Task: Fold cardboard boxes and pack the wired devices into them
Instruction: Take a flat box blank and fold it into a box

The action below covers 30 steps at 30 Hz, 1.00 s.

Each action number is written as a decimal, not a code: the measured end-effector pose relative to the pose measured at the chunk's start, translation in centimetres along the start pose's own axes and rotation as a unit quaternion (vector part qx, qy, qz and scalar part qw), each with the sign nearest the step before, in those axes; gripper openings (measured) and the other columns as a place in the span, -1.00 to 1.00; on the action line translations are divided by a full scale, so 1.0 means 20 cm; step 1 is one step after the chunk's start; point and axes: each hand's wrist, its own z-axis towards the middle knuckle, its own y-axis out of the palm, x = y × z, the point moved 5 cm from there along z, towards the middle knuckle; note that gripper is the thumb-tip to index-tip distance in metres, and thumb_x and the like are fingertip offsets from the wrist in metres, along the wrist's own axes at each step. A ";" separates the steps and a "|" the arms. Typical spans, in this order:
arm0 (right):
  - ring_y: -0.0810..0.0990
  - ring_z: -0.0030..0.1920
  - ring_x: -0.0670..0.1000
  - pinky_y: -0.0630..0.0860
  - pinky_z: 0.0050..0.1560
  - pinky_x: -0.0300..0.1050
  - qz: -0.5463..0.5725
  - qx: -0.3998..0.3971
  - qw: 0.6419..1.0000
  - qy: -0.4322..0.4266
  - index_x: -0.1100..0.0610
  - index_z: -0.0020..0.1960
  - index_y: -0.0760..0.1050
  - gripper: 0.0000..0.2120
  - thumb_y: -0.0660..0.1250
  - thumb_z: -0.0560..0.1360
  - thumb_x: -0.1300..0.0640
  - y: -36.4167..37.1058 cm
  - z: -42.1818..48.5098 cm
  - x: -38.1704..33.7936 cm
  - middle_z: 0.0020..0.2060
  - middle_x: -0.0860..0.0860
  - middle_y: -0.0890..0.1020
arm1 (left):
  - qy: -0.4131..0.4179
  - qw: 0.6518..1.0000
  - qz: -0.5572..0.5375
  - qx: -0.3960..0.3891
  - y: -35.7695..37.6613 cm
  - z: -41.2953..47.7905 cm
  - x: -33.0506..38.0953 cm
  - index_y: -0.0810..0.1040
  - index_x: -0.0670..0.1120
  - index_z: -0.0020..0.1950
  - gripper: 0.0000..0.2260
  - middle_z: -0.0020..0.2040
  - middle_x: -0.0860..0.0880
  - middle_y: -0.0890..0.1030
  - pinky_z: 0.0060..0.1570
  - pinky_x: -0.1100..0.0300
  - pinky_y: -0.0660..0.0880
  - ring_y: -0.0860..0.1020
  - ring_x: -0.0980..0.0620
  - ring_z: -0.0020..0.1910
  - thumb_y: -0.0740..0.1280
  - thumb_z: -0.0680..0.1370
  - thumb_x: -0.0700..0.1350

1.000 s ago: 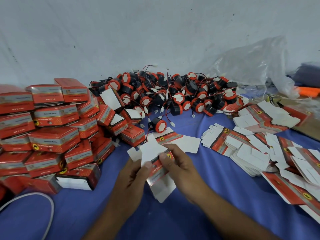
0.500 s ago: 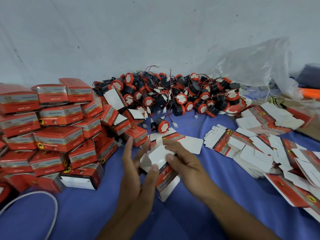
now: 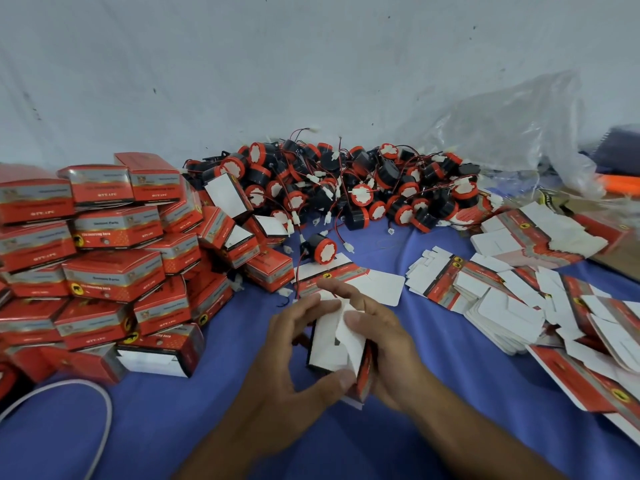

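A small red cardboard box (image 3: 332,344) with white inner flaps is held over the blue cloth between both hands. My left hand (image 3: 294,362) grips its left side, thumb under the lower edge. My right hand (image 3: 384,344) holds its right side, fingers pressing on a white flap. A pile of black-and-red wired devices (image 3: 346,188) lies at the back centre. One device (image 3: 320,249) sits apart, just beyond a flat box blank (image 3: 363,282). Flat unfolded box blanks (image 3: 512,299) are spread at the right.
Stacked closed red boxes (image 3: 104,258) fill the left side. A white cable (image 3: 100,407) curves at the lower left. A crumpled clear plastic bag (image 3: 512,140) lies at the back right against the grey wall. Blue cloth (image 3: 433,393) covers the work surface.
The flat blank has been opened into a box shape and lowered toward me. My left hand, spread open half a second ago, has closed back around the box's left side.
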 end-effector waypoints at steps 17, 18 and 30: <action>0.55 0.14 0.05 0.48 0.16 0.04 -0.107 0.022 0.994 -0.017 0.06 0.06 0.51 -0.72 0.41 0.42 -0.04 -0.02 0.01 0.01 0.20 0.04 0.59 | 0.112 0.960 0.226 0.122 0.00 0.00 0.03 0.39 0.02 0.38 -0.36 0.35 0.10 0.41 0.28 0.41 0.32 0.36 0.23 0.39 0.47 0.37 0.19; 0.55 0.19 0.06 0.48 0.21 0.05 -0.129 0.017 0.991 -0.003 0.01 0.15 0.53 -0.66 0.39 0.44 -0.12 -0.02 0.01 0.01 0.22 0.06 0.58 | 0.113 0.952 0.247 0.140 -0.02 0.00 0.03 0.43 -0.05 0.35 -0.37 0.34 0.02 0.43 0.30 0.32 0.36 0.38 0.15 0.38 0.47 0.38 0.18; 0.50 0.40 0.04 0.45 0.38 0.01 -0.096 -0.035 0.993 0.057 -0.12 0.41 0.49 -0.57 0.36 0.56 0.07 0.04 0.00 0.05 0.39 -0.05 0.53 | 0.095 0.931 0.314 0.159 -0.03 0.01 0.00 0.52 -0.22 0.27 -0.37 0.29 -0.12 0.49 0.25 -0.01 0.45 0.45 -0.10 0.29 0.44 0.36 0.17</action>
